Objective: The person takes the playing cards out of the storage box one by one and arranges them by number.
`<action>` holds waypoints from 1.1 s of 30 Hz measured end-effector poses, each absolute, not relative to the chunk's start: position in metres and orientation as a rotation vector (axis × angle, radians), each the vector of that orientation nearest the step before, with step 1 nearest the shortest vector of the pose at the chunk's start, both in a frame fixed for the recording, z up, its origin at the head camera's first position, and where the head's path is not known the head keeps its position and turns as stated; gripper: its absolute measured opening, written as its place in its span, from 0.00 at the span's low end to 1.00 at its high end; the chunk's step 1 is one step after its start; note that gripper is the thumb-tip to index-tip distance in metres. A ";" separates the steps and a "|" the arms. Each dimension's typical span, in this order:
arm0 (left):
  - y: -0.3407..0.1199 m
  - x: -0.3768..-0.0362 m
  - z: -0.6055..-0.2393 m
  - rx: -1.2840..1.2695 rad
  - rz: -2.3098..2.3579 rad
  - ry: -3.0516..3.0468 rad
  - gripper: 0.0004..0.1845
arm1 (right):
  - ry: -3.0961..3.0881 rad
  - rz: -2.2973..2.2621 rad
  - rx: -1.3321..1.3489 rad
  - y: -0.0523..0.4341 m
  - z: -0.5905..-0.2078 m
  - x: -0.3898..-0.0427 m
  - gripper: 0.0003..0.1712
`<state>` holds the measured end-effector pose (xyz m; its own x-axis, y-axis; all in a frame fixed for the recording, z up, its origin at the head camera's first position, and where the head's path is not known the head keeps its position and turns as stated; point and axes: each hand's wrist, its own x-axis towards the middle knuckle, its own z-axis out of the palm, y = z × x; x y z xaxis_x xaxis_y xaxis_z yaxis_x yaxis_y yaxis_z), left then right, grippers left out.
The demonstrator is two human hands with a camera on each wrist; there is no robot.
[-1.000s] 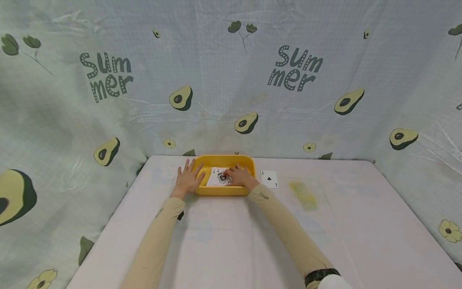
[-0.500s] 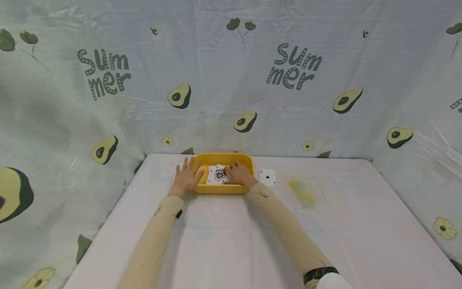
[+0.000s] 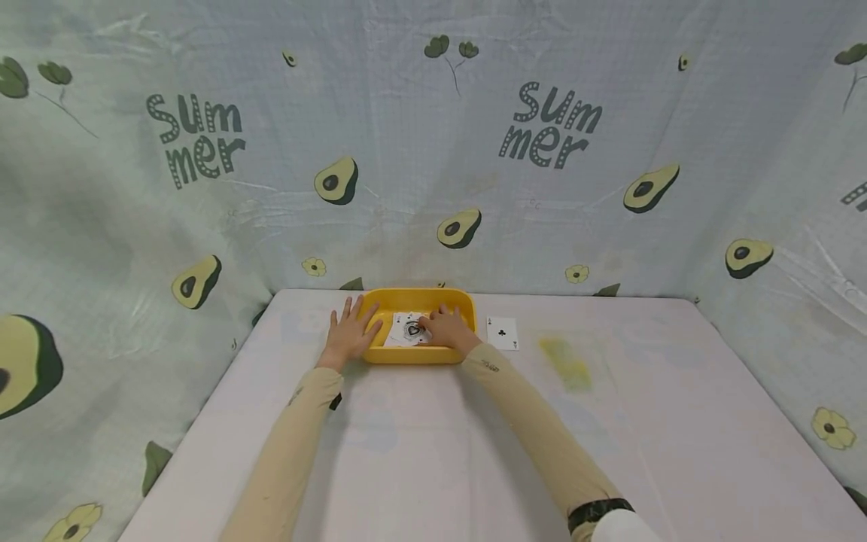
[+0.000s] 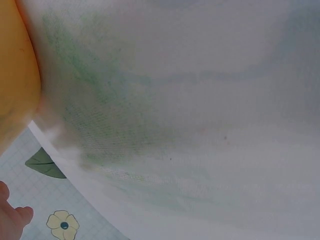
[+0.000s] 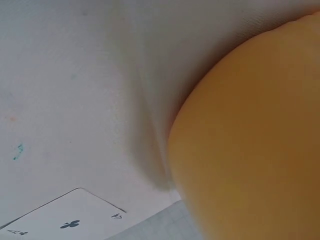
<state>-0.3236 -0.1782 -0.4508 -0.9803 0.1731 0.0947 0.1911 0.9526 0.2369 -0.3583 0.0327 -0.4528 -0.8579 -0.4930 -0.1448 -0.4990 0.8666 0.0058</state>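
Observation:
A yellow tray (image 3: pixel 420 357) stands at the far side of the table, with several white playing cards (image 3: pixel 401 331) lying in it. One card's large black emblem faces up. My left hand (image 3: pixel 347 336) rests with spread fingers at the tray's left end. My right hand (image 3: pixel 447 330) reaches over the front rim, its fingers spread on the cards and covering their right part. Part of the left hand (image 4: pixel 14 217) shows at the lower left of the left wrist view. In the right wrist view the tray's wall (image 5: pixel 250 135) hides the right hand.
A single ace of clubs (image 3: pixel 502 333) lies face up on the table just right of the tray. Behind the table (image 3: pixel 406 452) hangs a cloth (image 3: pixel 406 135) printed with avocados. A yellow-green stain (image 3: pixel 567 363) marks the tabletop farther right.
The cards in the tray have shifted and turned slightly under my right hand. My left hand stays at the tray's left end. The head view has tilted a little.

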 end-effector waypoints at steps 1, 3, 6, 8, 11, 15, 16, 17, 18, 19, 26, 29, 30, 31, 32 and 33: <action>-0.178 -0.324 -0.450 -0.283 -0.378 -3.033 0.29 | 2.908 0.070 -0.777 0.032 -0.453 -0.358 0.33; -0.178 -0.323 -0.449 -0.284 -0.375 -3.037 0.29 | 2.918 0.051 -0.768 0.031 -0.453 -0.358 0.33; -0.179 -0.322 -0.448 -0.289 -0.369 -3.042 0.29 | 2.929 0.015 -0.740 0.029 -0.452 -0.358 0.33; -0.179 -0.322 -0.447 -0.296 -0.371 -3.036 0.29 | 2.937 0.007 -0.730 0.029 -0.452 -0.358 0.32; -0.179 -0.321 -0.446 -0.305 -0.377 -3.025 0.28 | 2.949 0.027 -0.737 0.028 -0.452 -0.358 0.32; -0.179 -0.322 -0.446 -0.305 -0.376 -3.025 0.28 | 2.964 0.052 -0.757 0.028 -0.453 -0.360 0.36; -0.179 -0.322 -0.446 -0.304 -0.374 -3.027 0.28 | 2.971 0.065 -0.764 0.028 -0.453 -0.361 0.38; -0.179 -0.322 -0.446 -0.302 -0.378 -3.029 0.28 | 2.979 0.083 -0.768 0.028 -0.454 -0.361 0.40; -0.179 -0.323 -0.446 -0.297 -0.377 -3.031 0.28 | 2.988 0.096 -0.771 0.028 -0.455 -0.362 0.42; -0.178 -0.323 -0.447 -0.296 -0.377 -3.031 0.28 | 2.993 0.117 -0.773 0.028 -0.455 -0.363 0.44; -0.178 -0.323 -0.447 -0.281 -0.376 -3.044 0.29 | 3.038 0.097 -0.782 0.029 -0.454 -0.363 0.44; -0.178 -0.324 -0.448 -0.280 -0.379 -3.046 0.29 | 3.049 0.075 -0.786 0.030 -0.452 -0.362 0.43; -0.178 -0.324 -0.448 -0.279 -0.378 -3.046 0.29 | 3.051 0.062 -0.786 0.030 -0.452 -0.361 0.43; -0.178 -0.324 -0.448 -0.280 -0.370 -3.044 0.29 | 3.050 0.060 -0.788 0.030 -0.452 -0.361 0.43; -0.178 -0.324 -0.449 -0.281 -0.371 -3.043 0.29 | 3.049 0.060 -0.791 0.031 -0.452 -0.362 0.44; -0.178 -0.324 -0.449 -0.282 -0.370 -3.040 0.29 | 3.048 0.054 -0.790 0.031 -0.451 -0.362 0.44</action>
